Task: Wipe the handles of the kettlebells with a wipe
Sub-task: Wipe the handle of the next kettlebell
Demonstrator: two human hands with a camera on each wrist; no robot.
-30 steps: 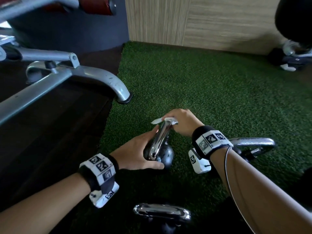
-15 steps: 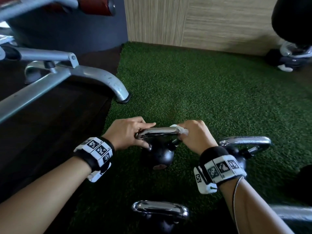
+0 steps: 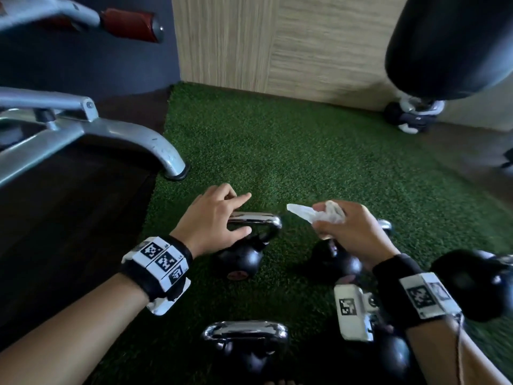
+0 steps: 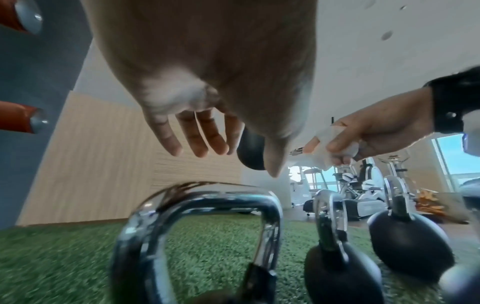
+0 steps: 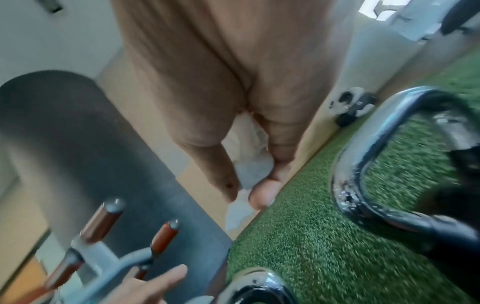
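Several black kettlebells with chrome handles stand on green turf. My left hand hovers open, fingers spread, just above the handle of the left kettlebell; the left wrist view shows the fingers clear of that handle. To the right of that handle, my right hand pinches a crumpled white wipe over a second kettlebell. The wipe sits between thumb and fingers.
A third kettlebell's handle is close below, and another kettlebell stands at the right. A grey machine leg rests on the turf's left edge. A black punch bag hangs at the upper right before a wooden wall.
My left hand has let go of the left kettlebell's handle and opened above it. My right hand has carried the wipe off that handle to the right.
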